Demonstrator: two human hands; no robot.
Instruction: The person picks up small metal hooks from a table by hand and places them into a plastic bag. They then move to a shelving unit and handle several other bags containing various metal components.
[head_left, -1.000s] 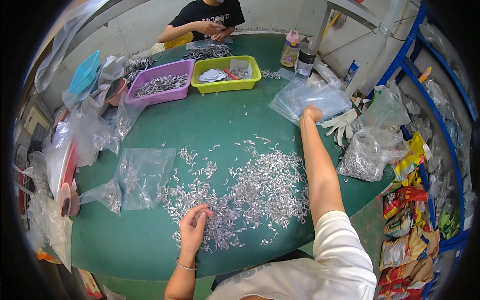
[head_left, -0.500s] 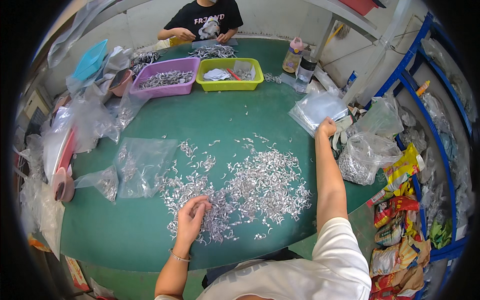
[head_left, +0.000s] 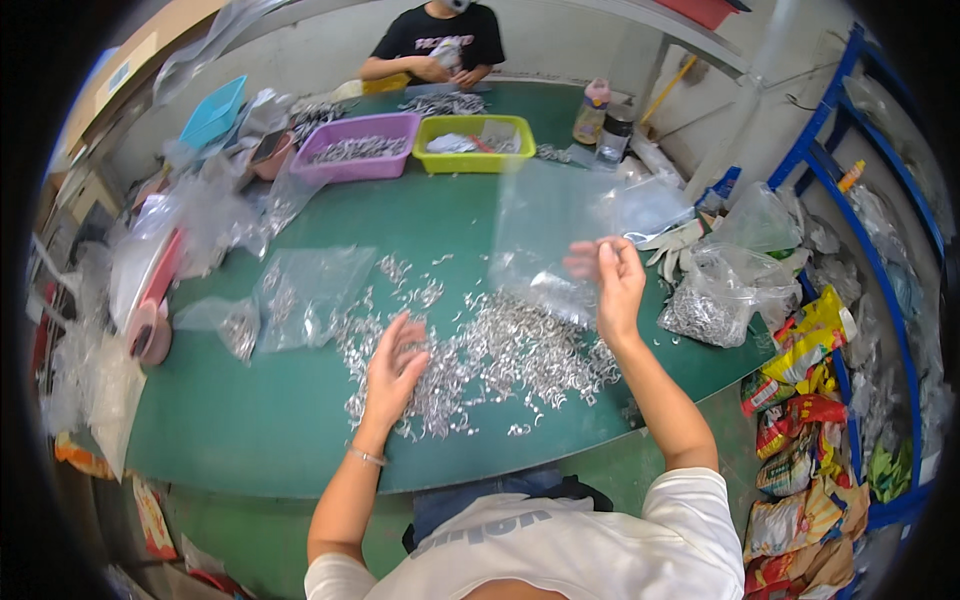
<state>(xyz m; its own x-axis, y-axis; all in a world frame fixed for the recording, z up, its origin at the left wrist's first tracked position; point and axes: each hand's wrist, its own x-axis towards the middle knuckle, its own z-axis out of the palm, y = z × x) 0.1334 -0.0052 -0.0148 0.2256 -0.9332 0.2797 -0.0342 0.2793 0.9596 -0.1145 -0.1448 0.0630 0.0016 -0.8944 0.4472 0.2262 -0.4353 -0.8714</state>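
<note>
Clear bag (head_left: 540, 225): just left of the right hand (head_left: 612, 285) and reaching away beyond it, with its near edge over the metal pieces (head_left: 520, 350).
Right hand: thumb up, fingers blurred across the bag's right edge (too smeared to tell whether they grip the film or only touch it).
Left hand (head_left: 396, 360): fingers parted and loosely bent, holding nothing, at the left part of the metal pieces; contact with them is unclear.
Metal pieces: a loose silvery spread of small curved bits, mostly between the two hands.
Bag stack (head_left: 655, 205): beyond the right hand and a little to its right, with a white glove (head_left: 676, 240) nearer to that hand.
Filled bag (head_left: 705, 315): right of the right hand, well apart from it.
Flat bag (head_left: 305, 290): left of the left hand and slightly beyond it.
Change: half a second ago the right hand was at the bag stack; now it has come back leftward, and the clear bag spreads beside it. The left hand's fingers, curled then, have opened out.
</note>
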